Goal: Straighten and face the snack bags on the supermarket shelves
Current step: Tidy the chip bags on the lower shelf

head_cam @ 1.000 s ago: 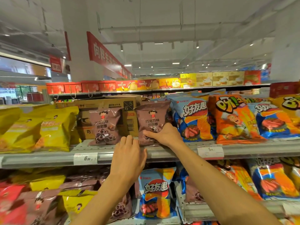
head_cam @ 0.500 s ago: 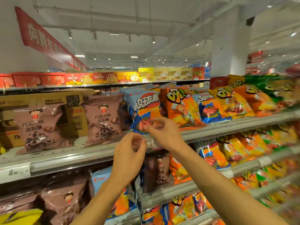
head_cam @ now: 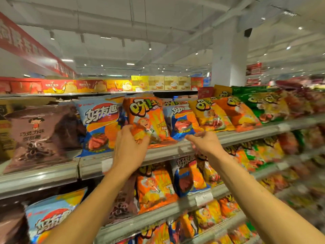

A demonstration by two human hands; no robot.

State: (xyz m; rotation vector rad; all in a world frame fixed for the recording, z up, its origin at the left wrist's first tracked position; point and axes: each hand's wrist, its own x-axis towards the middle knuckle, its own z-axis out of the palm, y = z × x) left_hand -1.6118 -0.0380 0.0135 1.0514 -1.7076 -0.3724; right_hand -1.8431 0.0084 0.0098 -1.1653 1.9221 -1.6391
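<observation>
The blue bag (head_cam: 101, 124) on the upper shelf reads "好友趣" in white; a second blue bag (head_cam: 182, 120) shows the same name partly. The brown bag (head_cam: 37, 136) reads "巧克力味 甜甜圈". The orange bag (head_cam: 147, 120) begins "呀!"; the red banner (head_cam: 26, 44) is too blurred to read

left hand (head_cam: 130, 148): moved from shelf edge | now grips orange bag (head_cam: 147, 120)

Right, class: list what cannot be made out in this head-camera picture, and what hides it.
- Orange bag: lower left corner, covered by the left hand.
- Right hand: whether it touches the blue bag; fingertips blurred.
- Far-right bags: print, motion blur.
- Price tag: too small and blurred.
</observation>
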